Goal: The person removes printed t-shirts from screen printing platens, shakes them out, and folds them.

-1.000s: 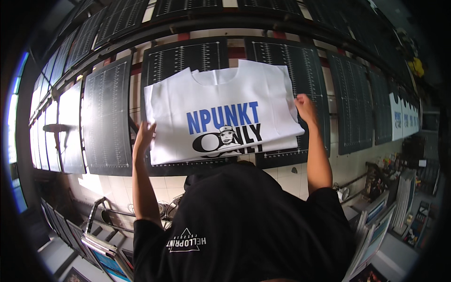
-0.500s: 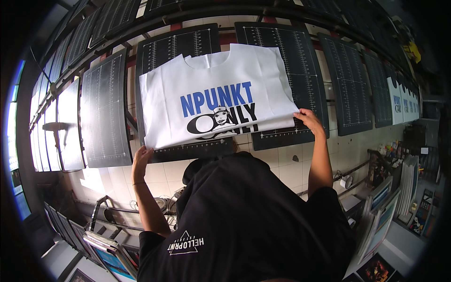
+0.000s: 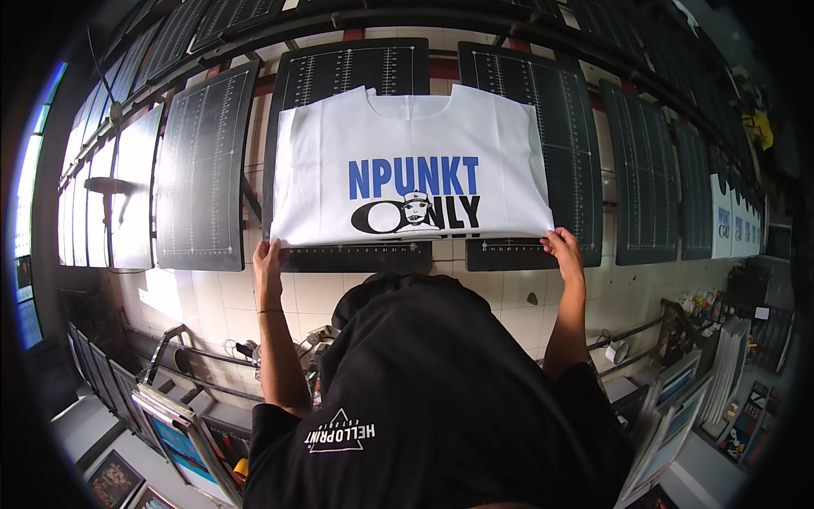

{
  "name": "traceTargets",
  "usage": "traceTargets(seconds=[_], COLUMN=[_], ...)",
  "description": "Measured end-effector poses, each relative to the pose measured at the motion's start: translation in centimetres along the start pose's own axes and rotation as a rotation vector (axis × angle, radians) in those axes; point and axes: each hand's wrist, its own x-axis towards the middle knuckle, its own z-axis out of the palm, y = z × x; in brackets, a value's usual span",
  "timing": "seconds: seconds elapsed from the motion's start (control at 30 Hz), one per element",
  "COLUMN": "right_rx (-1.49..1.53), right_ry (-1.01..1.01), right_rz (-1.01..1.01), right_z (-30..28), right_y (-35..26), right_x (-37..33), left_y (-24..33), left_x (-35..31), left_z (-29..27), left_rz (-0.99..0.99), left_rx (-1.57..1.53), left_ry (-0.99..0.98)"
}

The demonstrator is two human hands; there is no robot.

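Observation:
A white T-shirt panel with a neckline cut-out, printed in blue and black lettering with a drawn face in a cap, is spread in front of me. It lies across two black printing boards marked with white scales, bridging the gap between them. My left hand pinches its near left corner. At the near right corner my right hand grips the cloth between thumb and fingers. The near edge runs fairly straight between both hands and is folded or curled, hiding the lowest part of the print.
Further black boards stand in rows to both sides and behind, on a dark rail. Similar printed white panels lie at the far right. Framed screens lean at lower left, with more at lower right. A tiled floor shows below.
The panel has levelled from a tilt, its right side coming down toward me. My right hand has moved nearer and lower, my left hand slightly up. More of the near edge is drawn straight.

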Motion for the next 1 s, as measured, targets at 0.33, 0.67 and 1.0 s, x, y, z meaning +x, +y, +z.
traceTargets(seconds=[0.33,0.67,1.0], right_rx=[0.797,0.794,1.269], right_ry=[0.32,0.198,0.341], right_rz=[0.135,0.028,-0.478], right_z=[4.1,5.8,-16.2], right_y=[1.6,-2.6,-16.8], right_x=[-0.6,-0.9,-14.3], left_y=[-2.1,12.1,32.0], left_x=[-0.8,-1.3,-8.7], left_z=[4.4,8.5,24.5], left_rz=[-0.27,0.048,0.98], left_rx=[-0.629,-0.482,-0.185], left_ry=[0.038,-0.24,-0.11])
